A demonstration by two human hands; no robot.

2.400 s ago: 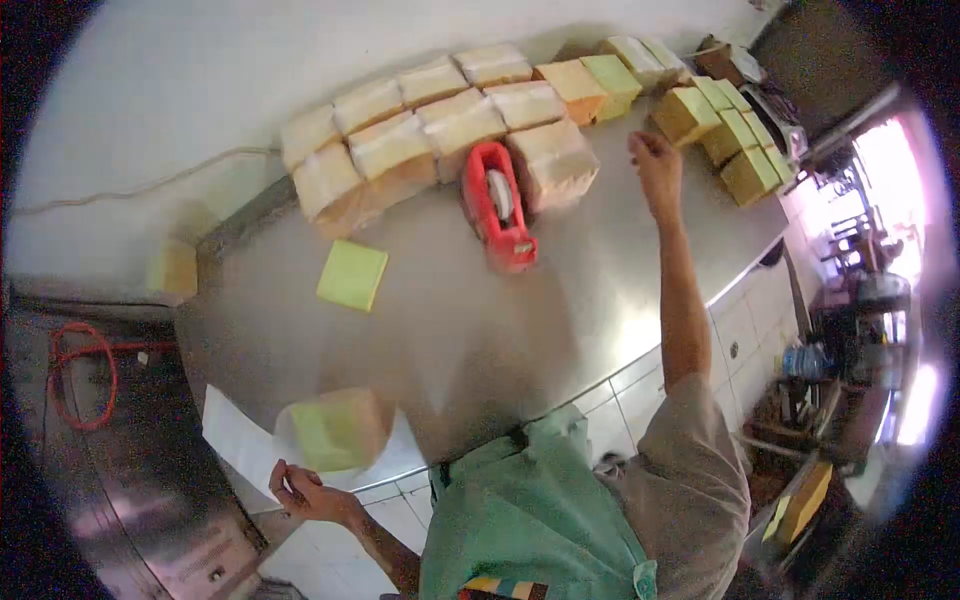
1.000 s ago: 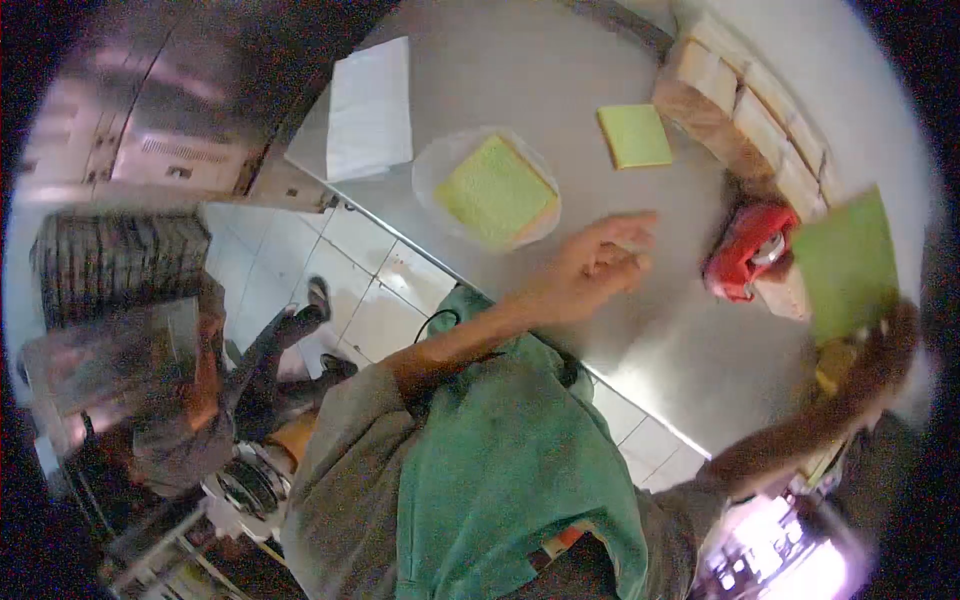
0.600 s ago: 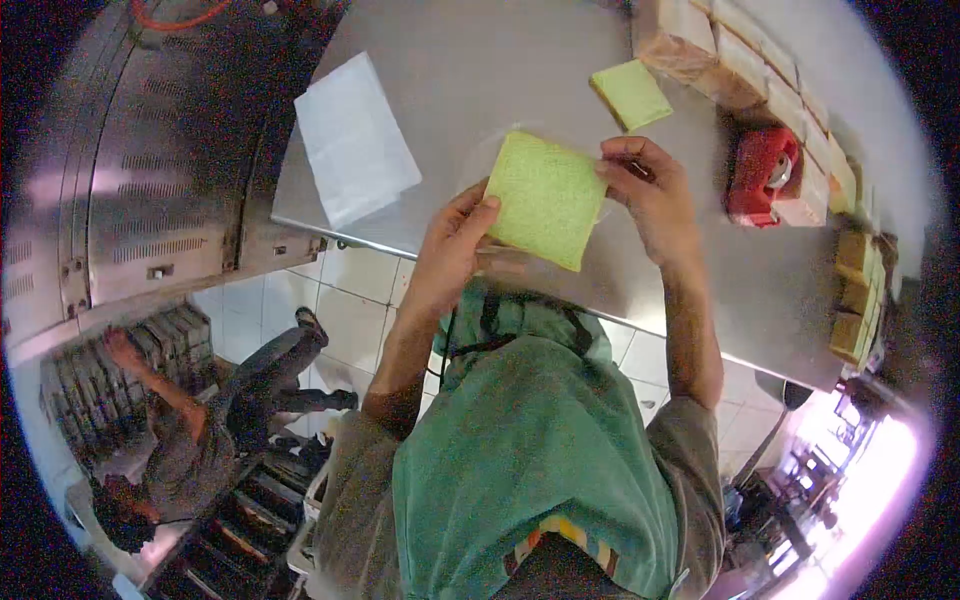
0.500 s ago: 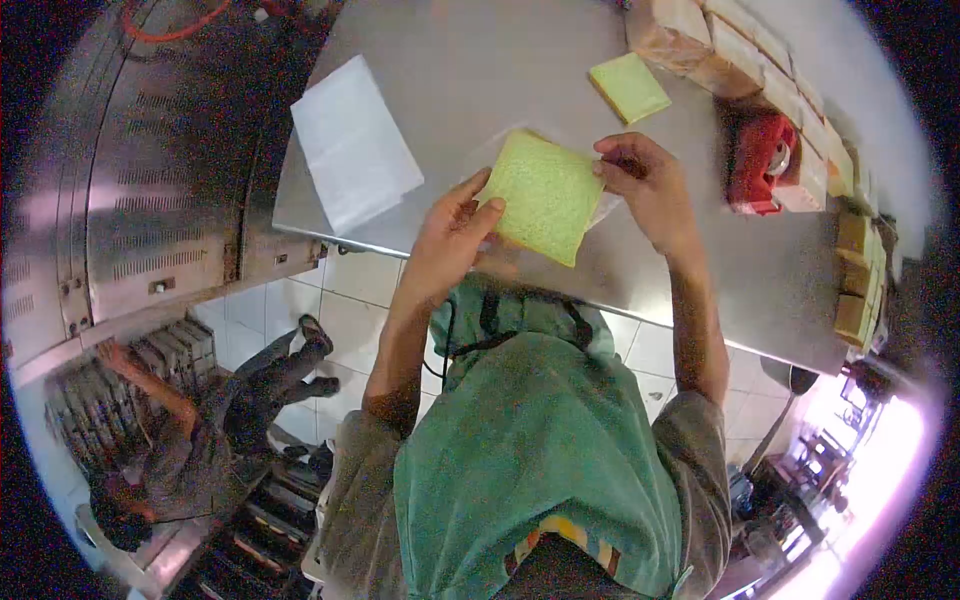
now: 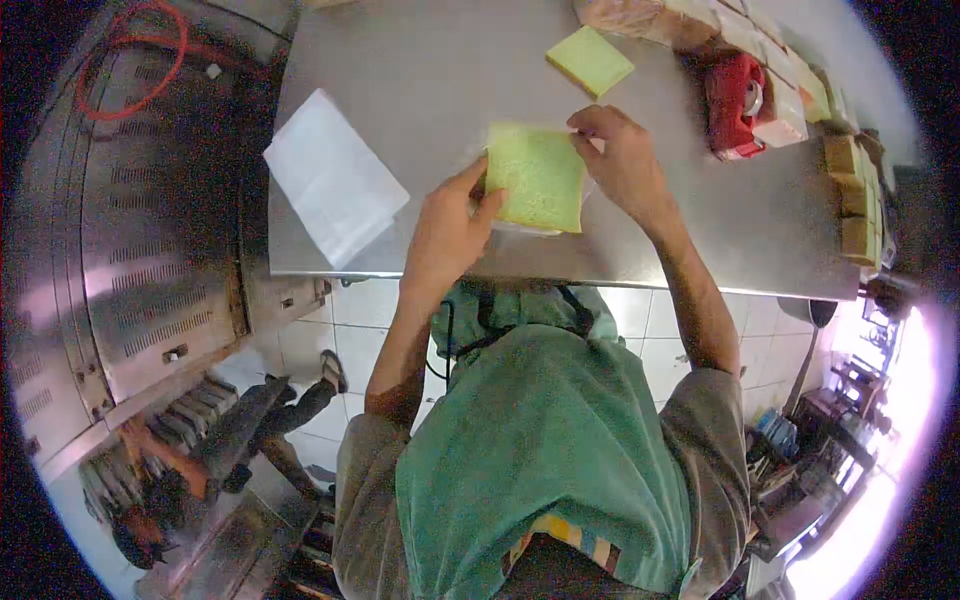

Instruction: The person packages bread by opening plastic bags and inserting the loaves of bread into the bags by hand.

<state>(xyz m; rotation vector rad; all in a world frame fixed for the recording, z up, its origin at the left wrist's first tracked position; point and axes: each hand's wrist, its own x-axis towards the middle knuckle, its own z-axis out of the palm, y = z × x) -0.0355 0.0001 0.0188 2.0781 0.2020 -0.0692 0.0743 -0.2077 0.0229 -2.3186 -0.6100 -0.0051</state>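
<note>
Two hands: one green bread slice [image 5: 535, 180] is held between them, above the steel table [image 5: 430, 60], inside its near edge.
Left hand [image 5: 447, 225]: the slice's left edge is pinched, thumb on the face, other fingers partly hidden.
Right hand [image 5: 625, 165]: the upper right corner is pinched by thumb and fingertips.
Clear plastic [image 5: 520, 229]: seen partly beneath the slice.
Small green slice [image 5: 590, 62]: laid flat, near the right fingertips; clearance is tight.
White paper [image 5: 335, 180]: placed at the left, its lower corner near the table edge.
Red tape dispenser [image 5: 733, 105]: stood well right, beside wrapped loaves [image 5: 690, 25].
Open steel: found between paper and left hand, and right of the right forearm.
</note>
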